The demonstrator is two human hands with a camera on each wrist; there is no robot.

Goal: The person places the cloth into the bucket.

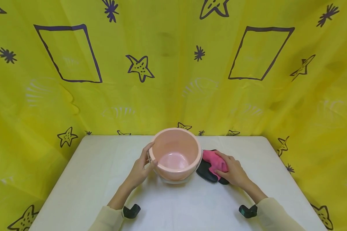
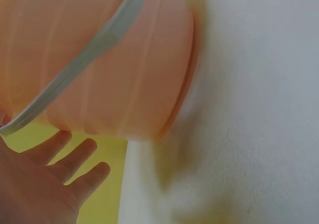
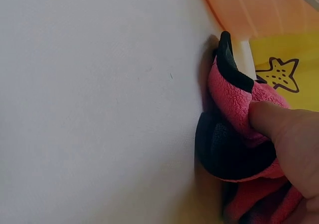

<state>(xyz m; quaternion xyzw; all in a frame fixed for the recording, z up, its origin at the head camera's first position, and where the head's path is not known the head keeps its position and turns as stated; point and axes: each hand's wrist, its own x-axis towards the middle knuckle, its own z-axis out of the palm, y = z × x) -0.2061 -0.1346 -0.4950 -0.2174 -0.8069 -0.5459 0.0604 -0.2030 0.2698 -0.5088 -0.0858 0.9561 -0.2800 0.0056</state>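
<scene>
A pale pink bucket (image 1: pixel 173 171) with a light handle (image 2: pixel 82 59) is at the middle of the white table, its opening facing up towards me. My left hand (image 1: pixel 140 166) grips its rim at the left side, thumb near the front edge. In the left wrist view, several fingers of that hand spread beside the bucket wall. Just right of the bucket, my right hand (image 1: pixel 233 170) pinches a crumpled pink and black fleecy cloth (image 1: pixel 215 160). The thumb presses into its pink side in the right wrist view; the other fingers are mostly hidden there.
The white table (image 1: pixel 84 189) ends at the back against a yellow curtain (image 1: pixel 167 96) printed with stars and shells. This curtain also hangs along both sides. A black wrist device (image 1: pixel 132 211) shows at the left cuff, another black device (image 1: pixel 248 211) at the right.
</scene>
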